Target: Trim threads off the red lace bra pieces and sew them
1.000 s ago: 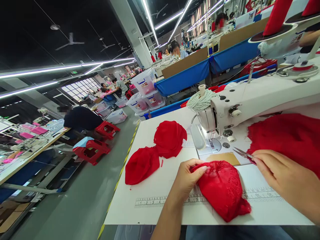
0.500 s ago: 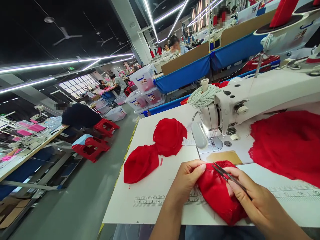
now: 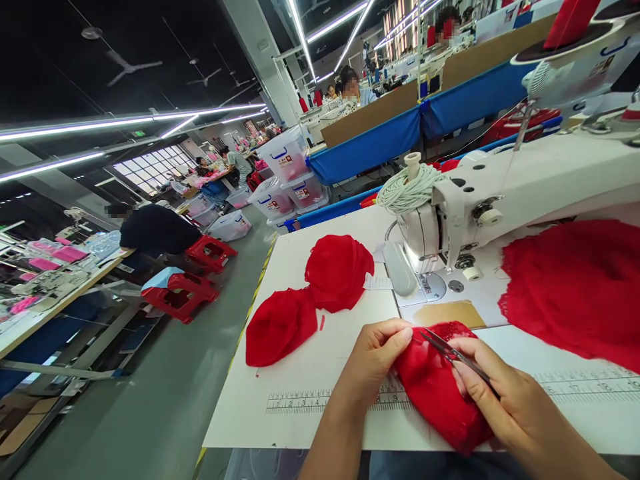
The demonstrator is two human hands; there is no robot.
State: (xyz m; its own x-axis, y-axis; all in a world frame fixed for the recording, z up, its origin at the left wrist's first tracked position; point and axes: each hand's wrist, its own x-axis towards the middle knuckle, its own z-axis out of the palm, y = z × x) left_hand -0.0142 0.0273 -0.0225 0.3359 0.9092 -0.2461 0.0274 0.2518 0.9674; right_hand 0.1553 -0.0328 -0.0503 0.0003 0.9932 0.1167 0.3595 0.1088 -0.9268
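My left hand (image 3: 376, 360) pinches the top edge of a red lace bra cup (image 3: 435, 393) lying on the white sewing table (image 3: 310, 393). Small thread snips (image 3: 450, 352) are gripped in my right hand (image 3: 505, 400), their tips on the cup's upper edge just right of my left fingers. Left of my hands lie two more red cups (image 3: 313, 297), joined side by side. A white sewing machine (image 3: 500, 193) stands behind the cup.
A heap of red lace pieces (image 3: 575, 287) lies at the right under the machine arm. A printed ruler (image 3: 320, 400) runs along the table front. An aisle with red stools (image 3: 185, 280) and seated workers lies left; clear plastic bins (image 3: 287, 177) stand beyond.
My right hand has come from the right, near the lace heap, over onto the cup, bringing the snips to its top edge. The left hand has kept its pinch.
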